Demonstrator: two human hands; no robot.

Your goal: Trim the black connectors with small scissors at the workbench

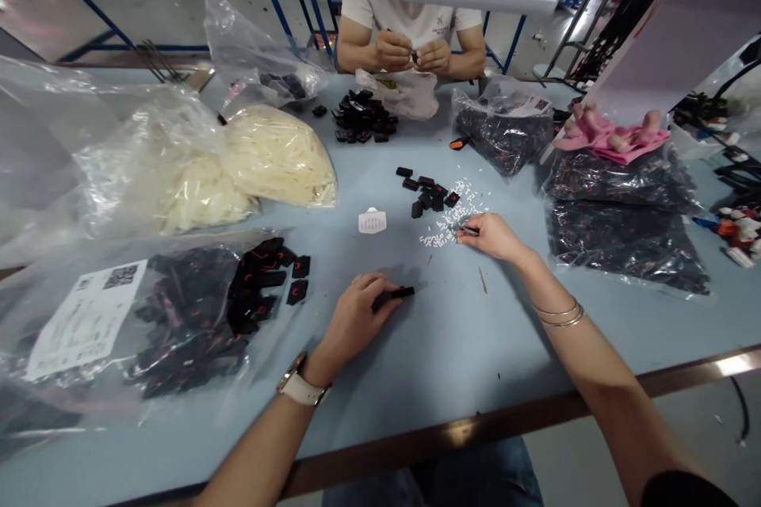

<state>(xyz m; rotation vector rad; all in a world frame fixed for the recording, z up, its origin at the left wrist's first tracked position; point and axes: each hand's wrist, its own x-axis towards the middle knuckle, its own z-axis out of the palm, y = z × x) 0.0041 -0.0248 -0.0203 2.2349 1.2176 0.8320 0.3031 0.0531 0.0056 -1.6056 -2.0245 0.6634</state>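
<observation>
My left hand (357, 317) rests on the pale blue table (452, 348) with its fingers closed on a small black plastic part (393, 295). My right hand (491, 236) reaches forward and pinches thin metal tweezers (467, 230), their tip at a scatter of tiny white pieces (455, 214). Just beyond that scatter lies a cluster of black parts (429, 194). A small white cap (372, 221) sits to the left of the white pieces.
Clear bags of black parts lie at the left (178, 317) and right (618, 230). Bags of white strips (273, 154) sit far left. Across the table a person's hands (413, 55) work on a small part, behind another black pile (362, 117). Pink gloves (612, 136) lie far right.
</observation>
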